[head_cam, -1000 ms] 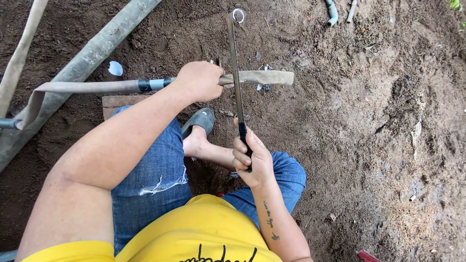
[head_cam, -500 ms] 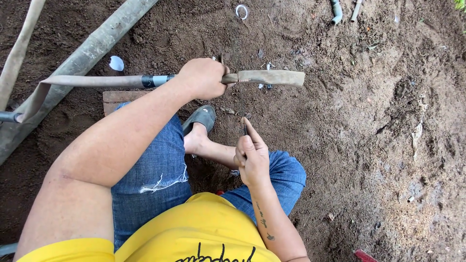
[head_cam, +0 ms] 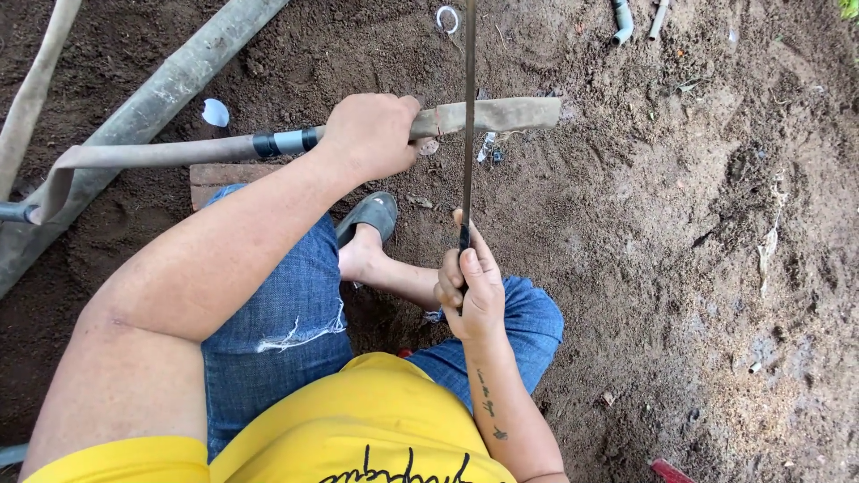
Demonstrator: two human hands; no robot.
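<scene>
My left hand (head_cam: 371, 134) grips a flat brown hose (head_cam: 501, 114) that runs level from left to right, with a black and grey fitting (head_cam: 284, 141) just left of my fist. In my right hand (head_cam: 470, 284) I hold a long thin saw blade (head_cam: 468, 116) by its near end. The blade points away from me and crosses over the hose just right of my left hand. I sit on bare soil in torn jeans, one foot in a grey sandal (head_cam: 371, 215) below the hose.
Two wide flat hoses (head_cam: 170, 85) lie diagonally on the soil at the upper left. A brick (head_cam: 210, 174) sits under the held hose. A metal ring (head_cam: 446, 18) and grey pipe pieces (head_cam: 622, 22) lie at the top. A red object (head_cam: 669, 471) is at the bottom edge.
The blade lay across the hose a second ago, was drawn back toward my body half a second ago, and now reaches forward across the hose again. My left hand keeps its grip.
</scene>
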